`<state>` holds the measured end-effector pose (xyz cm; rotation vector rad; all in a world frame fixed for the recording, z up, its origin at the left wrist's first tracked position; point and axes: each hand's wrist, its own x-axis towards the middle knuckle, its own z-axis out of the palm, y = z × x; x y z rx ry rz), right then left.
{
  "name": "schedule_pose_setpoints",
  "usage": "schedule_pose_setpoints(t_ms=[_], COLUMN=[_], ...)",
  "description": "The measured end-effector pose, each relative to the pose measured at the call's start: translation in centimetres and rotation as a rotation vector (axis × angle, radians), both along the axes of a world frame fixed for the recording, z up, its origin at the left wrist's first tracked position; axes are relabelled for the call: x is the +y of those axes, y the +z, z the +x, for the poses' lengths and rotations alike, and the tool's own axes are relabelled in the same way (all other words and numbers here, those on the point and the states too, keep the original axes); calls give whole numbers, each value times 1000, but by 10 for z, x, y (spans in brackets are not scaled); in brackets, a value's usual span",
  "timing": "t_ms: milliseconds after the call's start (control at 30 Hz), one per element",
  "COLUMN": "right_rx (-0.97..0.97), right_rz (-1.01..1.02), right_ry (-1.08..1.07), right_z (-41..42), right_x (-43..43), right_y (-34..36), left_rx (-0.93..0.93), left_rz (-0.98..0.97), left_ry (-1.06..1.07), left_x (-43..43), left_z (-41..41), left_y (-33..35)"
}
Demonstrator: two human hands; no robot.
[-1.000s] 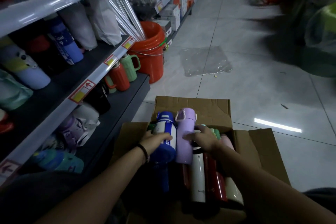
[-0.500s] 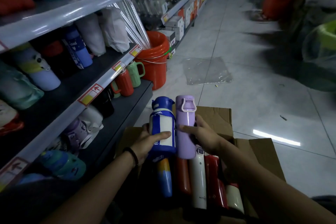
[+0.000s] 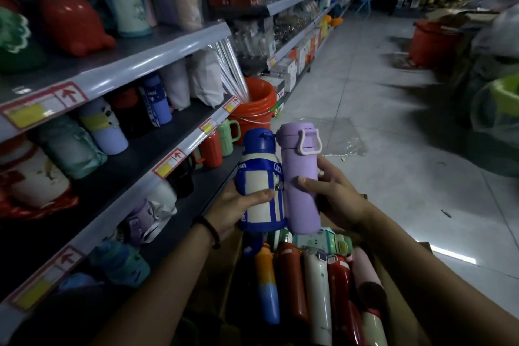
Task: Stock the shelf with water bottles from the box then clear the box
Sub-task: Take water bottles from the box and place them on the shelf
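Stock in hand beside shelf (image 3: 179, 154)

Shelf tiers on the left carry bottles and mugs in mixed colours, with red-and-yellow tags along their rails. Left hand (image 3: 236, 205) grips a blue bottle (image 3: 258, 177), its thumb laid across the white panel. The purple bottle (image 3: 300, 177) touches the blue one's right side. Right hand (image 3: 337, 196) grips it, fingers curled round the body and a looped strap showing at the cap. Both bottles stand nearly upright in the air, level with the lower shelf rail and just above the box (image 3: 230, 272). Between the forearms, the box holds more bottles (image 3: 317, 289) lying side by side, among them orange-and-blue, red, white and pink. An orange bucket (image 3: 252, 112) stands on the floor at the shelf's end, beyond the held bottles.
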<state>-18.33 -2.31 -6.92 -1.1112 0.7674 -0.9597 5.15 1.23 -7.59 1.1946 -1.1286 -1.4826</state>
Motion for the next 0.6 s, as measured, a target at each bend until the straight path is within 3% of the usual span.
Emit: schedule_pose_setpoints(t_ms=[200, 600], right_rx=[24, 75], right_rz=[-97, -233], right_ry=[-7, 9], right_z=[11, 63], right_x=[2, -37], right_y=[48, 129], left_rx=[8, -97], left_rz=[-93, -337], left_ry=[-11, 333], left_x=[0, -42], left_z=[11, 46], left_y=[41, 112])
